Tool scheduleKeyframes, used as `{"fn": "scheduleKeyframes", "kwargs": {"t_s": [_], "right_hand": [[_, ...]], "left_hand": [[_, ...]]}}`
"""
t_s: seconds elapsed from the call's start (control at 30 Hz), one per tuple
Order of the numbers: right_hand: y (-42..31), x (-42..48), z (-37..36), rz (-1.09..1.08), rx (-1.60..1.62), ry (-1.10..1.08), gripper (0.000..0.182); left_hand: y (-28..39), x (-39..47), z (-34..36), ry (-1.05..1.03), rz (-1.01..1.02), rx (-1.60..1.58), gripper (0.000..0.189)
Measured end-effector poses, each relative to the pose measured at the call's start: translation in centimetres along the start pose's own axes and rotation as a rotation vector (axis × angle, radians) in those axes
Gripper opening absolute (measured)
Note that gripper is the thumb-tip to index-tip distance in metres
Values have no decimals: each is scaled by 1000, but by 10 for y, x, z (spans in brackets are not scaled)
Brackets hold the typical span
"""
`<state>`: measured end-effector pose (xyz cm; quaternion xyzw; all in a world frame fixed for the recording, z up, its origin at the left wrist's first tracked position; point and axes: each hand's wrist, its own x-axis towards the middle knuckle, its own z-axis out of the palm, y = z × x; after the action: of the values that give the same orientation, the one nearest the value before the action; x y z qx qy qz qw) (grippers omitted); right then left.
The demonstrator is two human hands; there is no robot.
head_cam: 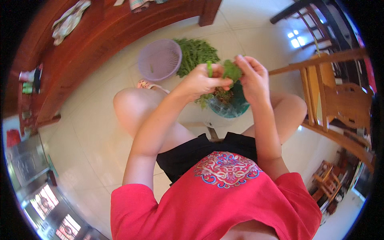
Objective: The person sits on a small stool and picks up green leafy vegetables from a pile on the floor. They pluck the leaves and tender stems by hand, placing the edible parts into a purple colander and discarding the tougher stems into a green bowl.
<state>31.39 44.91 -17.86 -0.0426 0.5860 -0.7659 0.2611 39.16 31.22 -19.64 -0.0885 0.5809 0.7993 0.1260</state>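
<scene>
My left hand [201,80] grips a sprig of leafy greens [232,70], and a short green stem [209,68] sticks up between its fingers. On the other side of the sprig, my right hand [254,75] pinches the leaf at its upper edge. Below both hands is a teal plastic basin [230,111], which looks lined with clear plastic and holds brownish-green scraps [223,95]. A large heap of greens [196,54] lies on the floor beyond my left hand. Beside that heap, a lilac plastic colander [159,61] holds one small green piece [151,68].
A long red-brown wooden bench [120,36] runs along the upper left, with a crumpled cloth [70,21] on it. To my right stands a wooden chair [321,90]. My knees flank the basin on the tiled floor [90,144]. A spotted clog [145,84] shows near the colander.
</scene>
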Motion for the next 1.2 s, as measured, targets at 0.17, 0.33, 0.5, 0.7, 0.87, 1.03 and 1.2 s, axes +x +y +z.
{"fn": "scheduleKeyframes", "kwargs": {"t_s": [0.17,0.33,0.5,0.7,0.87,1.03,1.2], "right_hand": [[11,50,25,-23,-257,-46,19],[29,113,76,39,-481,-395,33],[9,114,53,-201,-900,-368,32],[9,58,-25,-14,-594,-453,23],[8,42,-55,110,-726,-637,25],[3,53,-53,135,-597,-604,27],[-6,73,-57,91,-524,-604,25]], "left_hand": [[-15,0,0,-24,-118,52,28],[-16,4,-7,-28,-189,-181,23],[-9,11,-23,135,-178,-427,17],[-3,13,-28,214,-53,-678,20],[-1,20,-22,214,-54,-569,17],[-2,29,-17,199,-57,-488,20],[-6,38,-8,263,-70,-345,24]]}}
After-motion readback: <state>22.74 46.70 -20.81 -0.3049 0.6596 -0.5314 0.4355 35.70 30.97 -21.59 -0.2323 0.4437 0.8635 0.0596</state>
